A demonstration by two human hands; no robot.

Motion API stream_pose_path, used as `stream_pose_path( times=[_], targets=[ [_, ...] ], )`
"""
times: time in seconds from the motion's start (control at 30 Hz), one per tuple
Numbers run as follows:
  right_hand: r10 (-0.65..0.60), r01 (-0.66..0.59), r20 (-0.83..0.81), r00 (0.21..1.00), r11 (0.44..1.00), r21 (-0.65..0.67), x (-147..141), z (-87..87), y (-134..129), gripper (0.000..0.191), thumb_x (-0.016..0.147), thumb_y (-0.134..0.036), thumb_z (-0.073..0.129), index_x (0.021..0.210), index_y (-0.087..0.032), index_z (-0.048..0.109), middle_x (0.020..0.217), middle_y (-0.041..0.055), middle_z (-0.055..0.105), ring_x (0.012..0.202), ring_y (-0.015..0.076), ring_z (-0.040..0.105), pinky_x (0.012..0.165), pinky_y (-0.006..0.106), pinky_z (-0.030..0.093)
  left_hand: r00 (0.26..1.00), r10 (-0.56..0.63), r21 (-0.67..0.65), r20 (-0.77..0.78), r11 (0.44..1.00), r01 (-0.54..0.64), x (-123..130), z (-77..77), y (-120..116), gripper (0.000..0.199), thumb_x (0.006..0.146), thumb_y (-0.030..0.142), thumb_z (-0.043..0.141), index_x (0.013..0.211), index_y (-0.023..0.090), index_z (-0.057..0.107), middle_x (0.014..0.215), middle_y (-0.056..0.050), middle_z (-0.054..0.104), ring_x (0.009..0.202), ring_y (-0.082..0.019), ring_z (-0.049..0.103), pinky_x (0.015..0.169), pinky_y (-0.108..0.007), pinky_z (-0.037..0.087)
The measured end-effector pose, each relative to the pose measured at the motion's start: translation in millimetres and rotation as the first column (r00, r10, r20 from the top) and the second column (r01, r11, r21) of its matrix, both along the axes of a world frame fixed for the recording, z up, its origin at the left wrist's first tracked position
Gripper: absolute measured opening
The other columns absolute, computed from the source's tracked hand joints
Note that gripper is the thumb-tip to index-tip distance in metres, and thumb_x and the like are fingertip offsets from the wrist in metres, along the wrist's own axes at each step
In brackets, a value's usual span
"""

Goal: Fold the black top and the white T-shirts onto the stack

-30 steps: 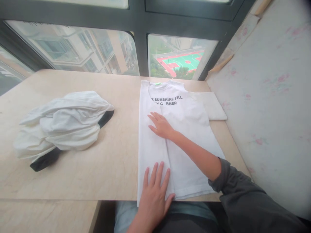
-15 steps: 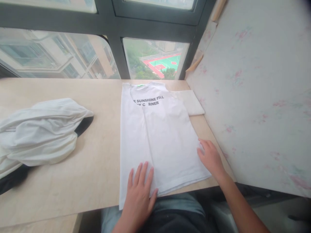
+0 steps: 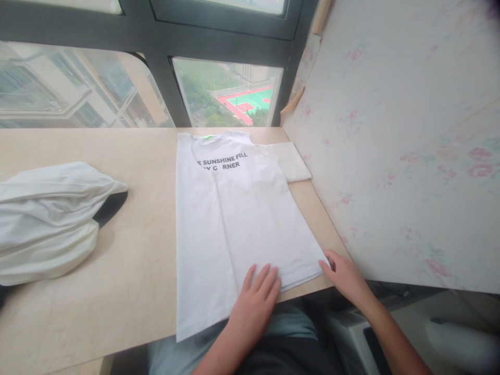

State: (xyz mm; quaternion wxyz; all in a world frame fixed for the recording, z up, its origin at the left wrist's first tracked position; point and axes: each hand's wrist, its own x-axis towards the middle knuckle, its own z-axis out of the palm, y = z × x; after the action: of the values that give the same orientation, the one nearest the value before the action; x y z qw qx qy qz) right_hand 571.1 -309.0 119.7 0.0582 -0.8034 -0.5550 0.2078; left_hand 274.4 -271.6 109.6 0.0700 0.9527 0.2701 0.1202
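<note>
So the right hand point(image 3: 347, 278) looks pinched shut on the bottom corner of the white T-shirt point(image 3: 265, 208), thumb against fingers, at the corner farthest from the window point(image 3: 230, 99) on the wall side. Left hand point(image 3: 255, 299) is open, palm down with the fingers just slightly apart, resting on the hem, also at the end away from the window. The shirt lies face up on the table point(image 3: 148, 291), neck just below the window, one side folded over the lettering and the sleeve point(image 3: 291, 161) poking out toward the flowery wall point(image 3: 390, 156). If you ask me, a tug on just one layer of that corner could skew the hem, since two edges show there. If the left palm came up during a pull, the folded side might slide or bunch up, and the hem, right at the table edge away from the window, could slip off. As for containers, I can't spot any. The white-and-black garment point(image 3: 47, 219) is loosely heaped straight on the table, left of the window.
</note>
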Motion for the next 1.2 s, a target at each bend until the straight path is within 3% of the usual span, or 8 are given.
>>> stream_pose_path(
  times=[0.27, 0.5, 0.6, 0.73, 0.83, 0.9, 1.0, 1.2],
  targets=[
    [0.064, -0.063, -0.122, 0.990, 0.998, 0.011, -7, 7.4, 5, 0.058, 0.089, -0.033, 0.041, 0.144, -0.018, 0.045, 0.074, 0.0003, 0.061, 0.066, 0.0204, 0.058, 0.066, 0.033, 0.043, 0.996, -0.087, 0.015, 0.000, 0.996, 0.087, -31, 1.0, 10, 0.047, 0.093, 0.013, 0.047, 0.138, 0.023, 0.054, 0.148, 0.000, 0.053, 0.139, -0.019, 0.045, 0.118, -0.040, 0.031],
    [0.087, -0.038, -0.290, 0.953, 0.985, 0.170, -24, 13.9, 6, 0.038, 0.087, -0.042, 0.049, 0.109, -0.022, 0.074, 0.068, 0.0021, 0.060, 0.061, 0.0199, 0.055, 0.064, 0.035, 0.049, 0.966, 0.129, -0.356, 0.225, 0.933, -0.042, -10, 22.4, 2, 0.042, 0.091, 0.014, 0.049, 0.131, 0.024, 0.058, 0.131, -0.007, 0.065, 0.126, -0.020, 0.057, 0.111, -0.043, 0.044],
    [0.128, -0.032, -0.368, 0.921, 0.966, 0.257, -39, 20.4, 10, 0.047, 0.089, -0.041, 0.051, 0.132, -0.024, 0.062, 0.064, -0.0017, 0.049, 0.056, 0.0176, 0.050, 0.060, 0.033, 0.048, 0.862, 0.320, -0.677, 0.393, 0.735, 0.036, 25, 24.6, 0, 0.050, 0.093, 0.023, 0.054, 0.142, 0.022, 0.046, 0.134, -0.012, 0.061, 0.120, -0.021, 0.060, 0.103, -0.039, 0.050],
    [0.237, -0.120, -0.463, 0.854, 0.956, 0.267, -59, 28.1, 13, 0.070, 0.092, -0.036, 0.052, 0.156, -0.026, 0.027, 0.067, -0.0036, 0.048, 0.059, 0.0168, 0.050, 0.061, 0.031, 0.048, 0.704, 0.580, -0.909, 0.410, 0.321, 0.266, 61, 25.7, 19, 0.048, 0.093, 0.034, 0.055, 0.138, 0.018, 0.048, 0.129, -0.013, 0.062, 0.109, -0.020, 0.064, 0.093, -0.035, 0.054],
    [0.299, -0.235, -0.557, 0.774, 0.954, 0.185, -67, 34.9, 17, 0.078, 0.088, -0.031, 0.058, 0.158, -0.027, 0.023, 0.080, -0.0001, 0.060, 0.070, 0.0177, 0.058, 0.068, 0.032, 0.051, 0.733, 0.611, -0.954, 0.300, 0.180, 0.241, 70, 28.4, 37, 0.036, 0.095, 0.038, 0.052, 0.122, 0.015, 0.058, 0.097, -0.007, 0.069, 0.084, -0.017, 0.067, 0.077, -0.031, 0.054],
    [0.285, -0.249, -0.682, 0.674, 0.956, 0.154, -68, 39.3, 26, 0.079, 0.087, -0.032, 0.061, 0.157, -0.028, 0.025, 0.092, 0.0026, 0.065, 0.079, 0.0188, 0.063, 0.075, 0.034, 0.053, 0.749, 0.616, -0.969, 0.243, 0.180, 0.167, 70, 29.2, 43, 0.031, 0.094, 0.040, 0.052, 0.111, 0.016, 0.061, 0.082, -0.003, 0.068, 0.074, -0.016, 0.065, 0.069, -0.028, 0.050],
    [0.255, -0.151, -0.775, 0.578, 0.967, 0.206, -64, 40.1, 62, 0.069, 0.091, -0.037, 0.057, 0.153, -0.023, 0.031, 0.085, 0.0017, 0.065, 0.078, 0.0181, 0.063, 0.076, 0.034, 0.054, 0.725, 0.661, -0.957, 0.193, 0.289, -0.009, 71, 26.5, 44, 0.023, 0.091, 0.034, 0.053, 0.105, 0.018, 0.064, 0.078, -0.001, 0.067, 0.071, -0.015, 0.060, 0.067, -0.027, 0.045],
    [0.112, 0.208, -0.592, 0.798, 0.871, 0.446, -29, 24.6, 203, 0.048, 0.085, -0.035, 0.053, 0.129, -0.015, 0.055, 0.081, 0.0028, 0.066, 0.072, 0.0167, 0.060, 0.074, 0.031, 0.050, 0.799, 0.587, -0.898, 0.130, 0.411, -0.156, 76, 14.0, 36, 0.047, 0.080, 0.020, 0.056, 0.127, 0.021, 0.057, 0.083, -0.001, 0.068, 0.072, -0.016, 0.059, 0.070, -0.028, 0.045]
  ],
)
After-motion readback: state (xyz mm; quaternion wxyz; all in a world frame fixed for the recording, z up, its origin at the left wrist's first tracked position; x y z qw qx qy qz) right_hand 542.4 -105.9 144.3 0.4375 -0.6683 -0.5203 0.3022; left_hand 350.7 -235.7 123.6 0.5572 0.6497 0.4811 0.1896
